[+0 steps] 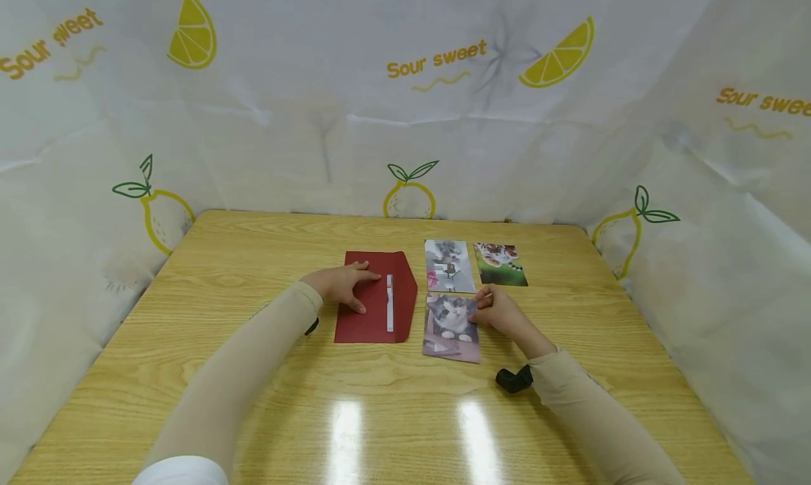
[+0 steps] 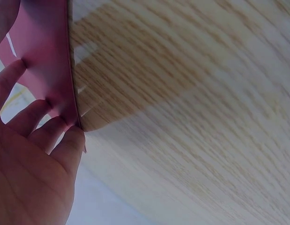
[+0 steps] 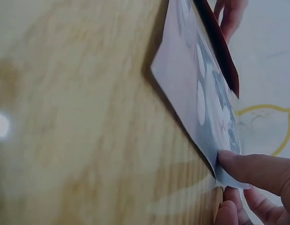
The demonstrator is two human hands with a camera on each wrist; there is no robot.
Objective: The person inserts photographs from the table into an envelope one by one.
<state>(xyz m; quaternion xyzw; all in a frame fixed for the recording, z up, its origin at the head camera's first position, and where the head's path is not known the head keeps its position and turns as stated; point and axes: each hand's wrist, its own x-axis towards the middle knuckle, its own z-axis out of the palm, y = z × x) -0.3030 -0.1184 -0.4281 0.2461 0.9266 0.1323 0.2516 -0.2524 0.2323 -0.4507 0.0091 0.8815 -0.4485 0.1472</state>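
Observation:
A red envelope (image 1: 364, 328) lies on the table with its pointed flap spread to the right. Along the flap side shows a narrow white strip (image 1: 390, 316). My left hand (image 1: 342, 286) rests on the envelope with fingers spread, and in the left wrist view its fingertips (image 2: 20, 65) press the red paper. Just right of the envelope is a cat picture card (image 1: 446, 344). My right hand (image 1: 503, 315) pinches this card at its right edge, thumb (image 3: 234, 164) on the printed face and other fingers at the underside.
Behind the cat card lies a picture card with a grey animal and pink flowers (image 1: 450, 267). A tiger picture card (image 1: 502, 270) is beside it to the right. The wood-grain table (image 1: 393, 421) ends at a white lemon-print curtain (image 1: 285, 154).

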